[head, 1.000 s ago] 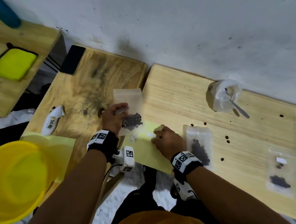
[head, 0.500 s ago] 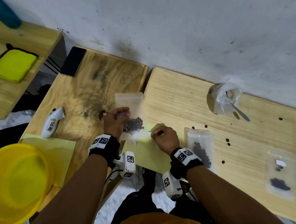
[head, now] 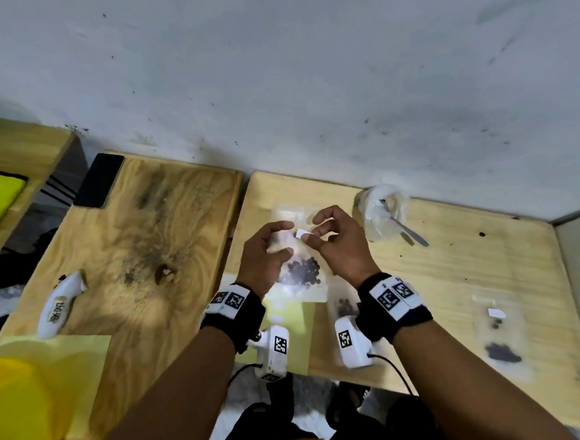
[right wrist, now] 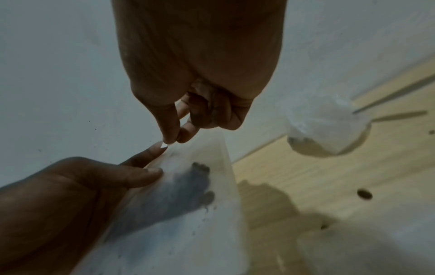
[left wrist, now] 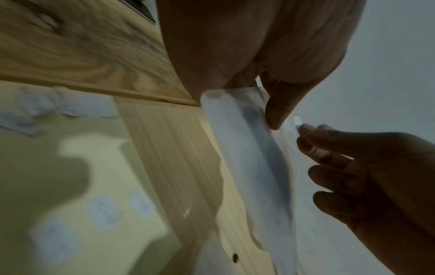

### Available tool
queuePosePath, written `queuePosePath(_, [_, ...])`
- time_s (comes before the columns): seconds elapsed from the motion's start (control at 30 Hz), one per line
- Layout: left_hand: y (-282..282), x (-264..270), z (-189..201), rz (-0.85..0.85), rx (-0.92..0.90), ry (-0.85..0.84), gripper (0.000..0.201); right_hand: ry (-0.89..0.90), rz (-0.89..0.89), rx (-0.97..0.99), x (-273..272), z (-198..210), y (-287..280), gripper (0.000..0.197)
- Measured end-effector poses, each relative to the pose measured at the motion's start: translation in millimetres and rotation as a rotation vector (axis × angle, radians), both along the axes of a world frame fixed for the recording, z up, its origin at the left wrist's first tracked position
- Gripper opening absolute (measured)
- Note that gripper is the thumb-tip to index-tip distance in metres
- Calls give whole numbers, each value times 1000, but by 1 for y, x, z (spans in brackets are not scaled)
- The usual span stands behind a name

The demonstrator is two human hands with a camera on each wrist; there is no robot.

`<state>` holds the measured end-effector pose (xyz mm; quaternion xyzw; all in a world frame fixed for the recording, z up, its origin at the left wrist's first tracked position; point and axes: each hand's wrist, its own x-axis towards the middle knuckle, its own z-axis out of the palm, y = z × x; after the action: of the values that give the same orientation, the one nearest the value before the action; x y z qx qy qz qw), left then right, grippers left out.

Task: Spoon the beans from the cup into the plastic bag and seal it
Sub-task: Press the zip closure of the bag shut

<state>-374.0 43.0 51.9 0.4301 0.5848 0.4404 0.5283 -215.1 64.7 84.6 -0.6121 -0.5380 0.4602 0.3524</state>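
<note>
A clear plastic bag (head: 301, 274) with dark beans in its lower half is held up over the light table; my left hand (head: 284, 237) grips it between thumb and fingers. In the left wrist view the bag (left wrist: 247, 148) runs out from under the thumb. My right hand (head: 313, 235) pinches a small white sticker (head: 302, 233) between thumb and forefinger, right beside the bag's upper part. The right wrist view shows the sticker (right wrist: 164, 145) close to the left forefinger. The plastic-wrapped cup (head: 381, 213) with a spoon (head: 407, 230) stands to the right by the wall.
A yellow sticker sheet (head: 289, 323) lies under my wrists. Two other bags of beans lie on the light table (head: 456, 259), one (head: 344, 307) near my right wrist and one (head: 499, 335) at the far right. Loose beans dot the wood. A phone (head: 98, 180) and a white tool (head: 61, 304) lie on the left table.
Both hands have risen from the yellow sheet. My left hand has carried the bag right over the light table; my right hand now holds a sticker beside it.
</note>
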Motion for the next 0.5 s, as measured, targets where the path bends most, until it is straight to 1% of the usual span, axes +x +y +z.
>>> queuePosePath(0.13, [6, 35, 15, -56, 39, 30, 50, -136, -39, 57, 28, 11, 1, 28])
queuePosePath(0.3, [4, 74, 27, -62, 34, -53, 49, -354, -78, 82, 59, 26, -5, 29])
queuePosePath(0.4, [1, 93, 31, 12, -2, -102, 31, -414, -146, 148, 74, 31, -11, 38])
queuePosePath(0.47, [0, 102, 33, 77, 1, -106, 19, -413, -212, 149, 82, 32, -15, 47])
queuePosePath(0.5, [0, 106, 34, 98, 11, -105, 16, -392, -241, 131, 87, 31, -16, 49])
